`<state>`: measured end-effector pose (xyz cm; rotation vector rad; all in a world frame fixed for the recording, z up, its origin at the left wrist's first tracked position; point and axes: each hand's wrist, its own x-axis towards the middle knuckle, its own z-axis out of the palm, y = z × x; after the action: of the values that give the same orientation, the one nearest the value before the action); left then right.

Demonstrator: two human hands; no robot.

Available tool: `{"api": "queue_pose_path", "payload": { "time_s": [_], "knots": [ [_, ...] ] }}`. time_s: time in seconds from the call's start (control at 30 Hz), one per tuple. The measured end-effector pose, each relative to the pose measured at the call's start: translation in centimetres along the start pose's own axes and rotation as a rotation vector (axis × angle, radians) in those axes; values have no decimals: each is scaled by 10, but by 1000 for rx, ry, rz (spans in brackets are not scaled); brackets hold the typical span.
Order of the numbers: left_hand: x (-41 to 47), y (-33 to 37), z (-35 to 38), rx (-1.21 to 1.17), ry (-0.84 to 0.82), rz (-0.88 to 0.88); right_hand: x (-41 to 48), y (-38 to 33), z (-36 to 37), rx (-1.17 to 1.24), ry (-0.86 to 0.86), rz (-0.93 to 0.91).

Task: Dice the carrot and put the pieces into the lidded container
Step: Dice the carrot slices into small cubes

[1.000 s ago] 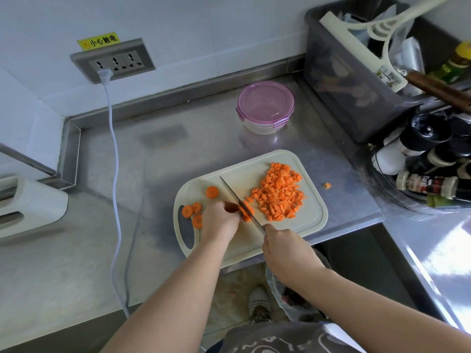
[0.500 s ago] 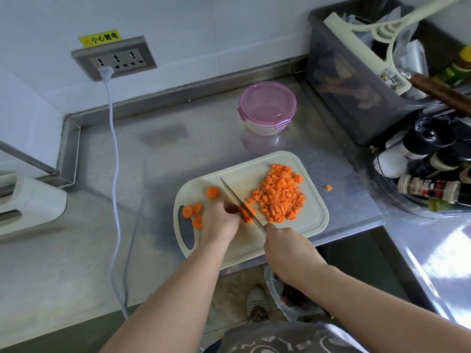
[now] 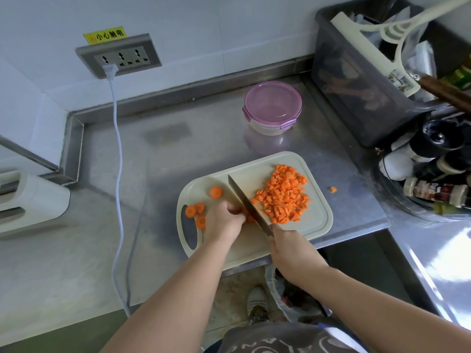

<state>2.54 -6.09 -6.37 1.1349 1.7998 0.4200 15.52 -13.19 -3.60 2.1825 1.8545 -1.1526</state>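
Observation:
A cream cutting board [image 3: 316, 225] lies on the steel counter. A pile of diced carrot [image 3: 283, 194] covers its right half. Several round carrot slices [image 3: 196, 210] lie at its left end by the handle hole. My right hand [image 3: 288, 248] grips the handle of a knife [image 3: 244, 200], whose blade rests on the board. My left hand [image 3: 224, 222] sits with curled fingers against the blade's left side, holding down carrot pieces [image 3: 251, 219] that are mostly hidden. The round container with a shut pink lid [image 3: 272, 105] stands behind the board.
One carrot bit [image 3: 332, 189] lies on the counter right of the board. A dark bin [image 3: 362, 80] with utensils and a basket of spice bottles [image 3: 433, 189] crowd the right. A white cable [image 3: 117, 174] hangs from the wall socket; a white appliance [image 3: 28, 200] sits far left.
The knife blade has shifted slightly left against my left hand's fingers as it chops. Both hands otherwise stay in place over the board.

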Motion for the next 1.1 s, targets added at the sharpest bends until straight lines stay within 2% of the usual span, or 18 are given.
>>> {"api": "queue_pose_path", "payload": {
  "time_s": [0.17,0.67,1.1],
  "knots": [
    [-1,1,0,-33,-14,-13,-6,-2,-6,-5,44,-66],
    [-2,2,1,-17,14,-31,-2,-3,4,-149,-17,-92],
    [0,0,-1,28,10,-28,6,-2,13,-88,-39,9]
  ]
}}
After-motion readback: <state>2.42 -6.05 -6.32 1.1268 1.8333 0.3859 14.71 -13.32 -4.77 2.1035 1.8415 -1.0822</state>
